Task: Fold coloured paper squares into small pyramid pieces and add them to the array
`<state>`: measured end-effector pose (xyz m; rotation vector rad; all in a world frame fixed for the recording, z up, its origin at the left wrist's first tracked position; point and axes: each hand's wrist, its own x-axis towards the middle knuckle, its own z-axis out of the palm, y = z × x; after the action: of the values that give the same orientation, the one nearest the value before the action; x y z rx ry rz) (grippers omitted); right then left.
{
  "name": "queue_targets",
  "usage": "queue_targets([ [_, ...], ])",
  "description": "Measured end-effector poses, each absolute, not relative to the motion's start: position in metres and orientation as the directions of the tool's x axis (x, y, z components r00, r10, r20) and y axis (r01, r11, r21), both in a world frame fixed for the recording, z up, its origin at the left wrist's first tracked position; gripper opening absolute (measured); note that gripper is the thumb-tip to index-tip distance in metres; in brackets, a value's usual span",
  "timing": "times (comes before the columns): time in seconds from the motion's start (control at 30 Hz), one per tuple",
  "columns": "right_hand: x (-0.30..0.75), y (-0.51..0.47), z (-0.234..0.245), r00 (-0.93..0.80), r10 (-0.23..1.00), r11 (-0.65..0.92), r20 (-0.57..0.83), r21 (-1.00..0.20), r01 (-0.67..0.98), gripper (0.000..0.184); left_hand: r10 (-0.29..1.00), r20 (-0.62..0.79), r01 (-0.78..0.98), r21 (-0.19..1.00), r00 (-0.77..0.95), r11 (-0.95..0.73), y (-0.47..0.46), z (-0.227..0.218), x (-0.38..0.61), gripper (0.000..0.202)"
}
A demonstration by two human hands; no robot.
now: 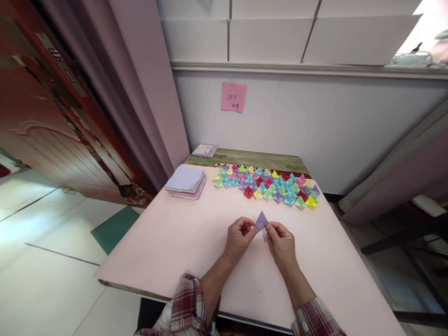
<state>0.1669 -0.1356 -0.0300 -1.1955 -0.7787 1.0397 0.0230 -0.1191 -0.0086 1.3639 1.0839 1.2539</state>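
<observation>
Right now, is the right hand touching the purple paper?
Touching. The head view shows the right hand pinching the purple paper at its lower right corner.

Between the hands (239,239), thin matt paper in the purple triangle (261,221), crisp at the edges. Beyond the hands, smooth paper with sharp creases in the folded shapes (267,183); farther left, flat matt paper in the stack (185,179). Beneath the hands, a smooth, matt pink covering (196,233) on the desk (266,159), with a wood-grain look along the far edge. Behind the hands, plaid cloth in the sleeves (189,301). Far left of the hands, soft curtain (140,70) cloth, a glossy door (45,121), shiny floor tiles (45,284).
</observation>
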Motion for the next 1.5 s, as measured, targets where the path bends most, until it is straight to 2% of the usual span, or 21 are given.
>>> queue_targets([
  [0.2, 0.165, -0.137, -0.024, 0.33, 0.944, 0.037, -0.029, -0.981, -0.192, 0.031, 0.98, 0.178, 0.035, 0.983, 0.084, -0.182, -0.12, -0.008, 0.022, 0.02],
  [0.43, 0.168, -0.138, -0.026, 0.259, 0.966, 0.033, -0.015, -0.984, -0.177, 0.03, 0.946, 0.291, 0.033, 0.954, 0.141, -0.299, -0.124, 0.001, 0.02, 0.019],
  [0.63, 0.173, -0.141, -0.027, 0.135, 0.989, -0.024, -0.054, -0.977, -0.214, 0.032, 0.937, 0.128, -0.184, 0.98, 0.326, -0.07, -0.125, 0.001, 0.023, 0.024],
  [0.77, 0.175, -0.141, -0.028, 0.117, 0.99, -0.047, -0.08, -0.963, -0.264, 0.031, 0.915, 0.076, -0.264, 0.964, 0.395, 0.034, -0.125, -0.005, 0.026, 0.027],
  [1.2, 0.175, -0.14, -0.029, 0.04, 0.992, -0.099, -0.122, -0.923, -0.372, 0.03, 0.894, 0.011, -0.349, 0.923, 0.448, 0.164, -0.125, 0.0, 0.029, 0.037],
  [1.5, 0.174, -0.139, -0.025, 0.051, 0.991, -0.098, -0.125, -0.924, -0.37, 0.033, 0.886, 0.055, -0.342, 0.932, 0.461, 0.12, -0.122, -0.008, 0.027, 0.033],
])
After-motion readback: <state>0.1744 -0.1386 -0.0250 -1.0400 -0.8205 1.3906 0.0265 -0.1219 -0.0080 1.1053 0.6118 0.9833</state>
